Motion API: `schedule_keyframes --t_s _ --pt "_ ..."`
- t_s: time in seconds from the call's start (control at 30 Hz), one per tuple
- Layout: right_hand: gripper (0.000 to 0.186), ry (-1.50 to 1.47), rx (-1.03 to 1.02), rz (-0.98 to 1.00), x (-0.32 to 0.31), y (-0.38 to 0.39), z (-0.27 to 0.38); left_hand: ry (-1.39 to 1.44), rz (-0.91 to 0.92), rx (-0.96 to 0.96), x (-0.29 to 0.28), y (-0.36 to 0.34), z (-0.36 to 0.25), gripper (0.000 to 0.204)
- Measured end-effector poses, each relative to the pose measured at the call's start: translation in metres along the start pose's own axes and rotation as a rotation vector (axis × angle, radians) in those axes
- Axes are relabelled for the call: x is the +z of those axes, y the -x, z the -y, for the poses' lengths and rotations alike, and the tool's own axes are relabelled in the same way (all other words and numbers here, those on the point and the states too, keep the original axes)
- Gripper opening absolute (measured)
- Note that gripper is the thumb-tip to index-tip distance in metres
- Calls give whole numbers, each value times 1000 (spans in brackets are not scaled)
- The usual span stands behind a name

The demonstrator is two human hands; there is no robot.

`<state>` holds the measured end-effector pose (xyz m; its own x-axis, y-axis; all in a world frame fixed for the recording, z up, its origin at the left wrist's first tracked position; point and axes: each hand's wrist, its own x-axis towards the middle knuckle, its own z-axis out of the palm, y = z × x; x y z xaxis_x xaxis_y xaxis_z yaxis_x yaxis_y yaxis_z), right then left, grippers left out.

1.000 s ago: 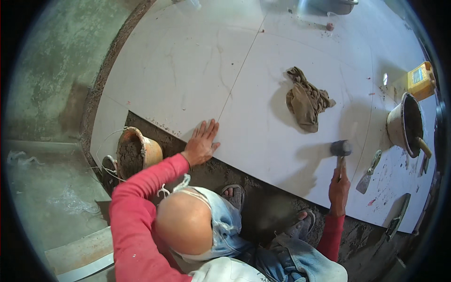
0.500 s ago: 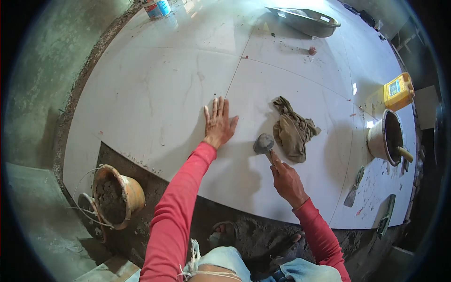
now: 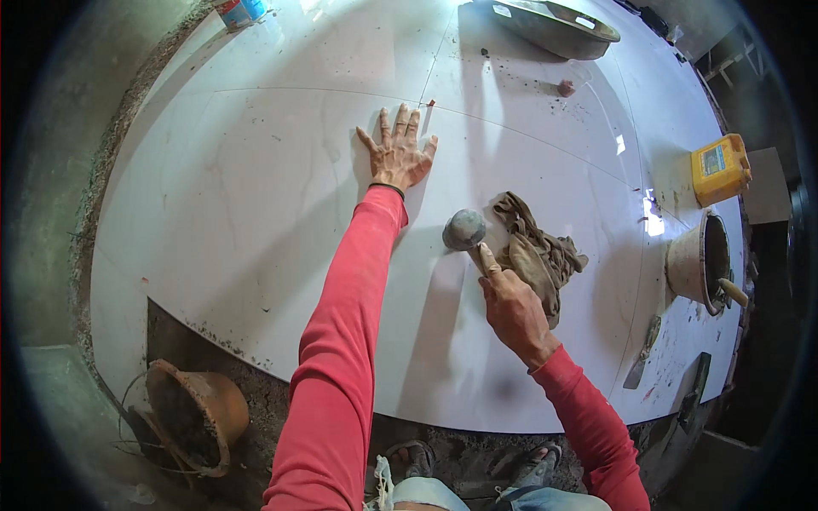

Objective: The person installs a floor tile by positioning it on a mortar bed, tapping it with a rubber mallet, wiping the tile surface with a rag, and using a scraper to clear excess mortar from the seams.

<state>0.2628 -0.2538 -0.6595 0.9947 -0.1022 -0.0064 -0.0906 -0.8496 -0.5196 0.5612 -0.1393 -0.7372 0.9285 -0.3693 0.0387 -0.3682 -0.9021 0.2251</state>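
Observation:
My left hand rests with its fingers spread on the pale, glossy floor tiles, close to a joint where a small red tile spacer sticks up. A mallet with a round dark head is in my right hand, whose fingers wrap round its short handle. The mallet's head is over the tile, left of a crumpled brown cloth. Whether the head touches the tile I cannot tell.
An orange bucket of mortar stands on the rough ground at lower left. To the right are a yellow jerrycan, a pale bucket, a putty knife and a dark-handled trowel. A dark basin lies at the back.
My left hand has slid farther forward across the tile, its fingers spreading wider. My right hand has carried the mallet slightly forward and left. The whole view has shifted a little.

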Motion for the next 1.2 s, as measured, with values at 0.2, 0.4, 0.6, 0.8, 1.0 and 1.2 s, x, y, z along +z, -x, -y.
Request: schedule_keyframes --t_s 0.2,0.4,0.6,0.8,1.0,1.2 --pt "54 -60 28 -39 3 -3 2 -65 51 -29 -19 -25 -14 69" --pt "25 10 117 27 16 64 -6 -89 -226 171 18 24 33 61" --pt "19 -106 82 -70 -23 125 -60 -9 -119 253 -15 157 28 62" --pt "14 96 195 -247 -84 91 -162 -35 36 202 -50 281 67 68" --pt "20 -110 442 -296 -89 74 -174 -4 195 123 -57 355 53 70" --pt "19 -198 249 -359 -69 39 -149 12 222 -7 -78 393 43 72"
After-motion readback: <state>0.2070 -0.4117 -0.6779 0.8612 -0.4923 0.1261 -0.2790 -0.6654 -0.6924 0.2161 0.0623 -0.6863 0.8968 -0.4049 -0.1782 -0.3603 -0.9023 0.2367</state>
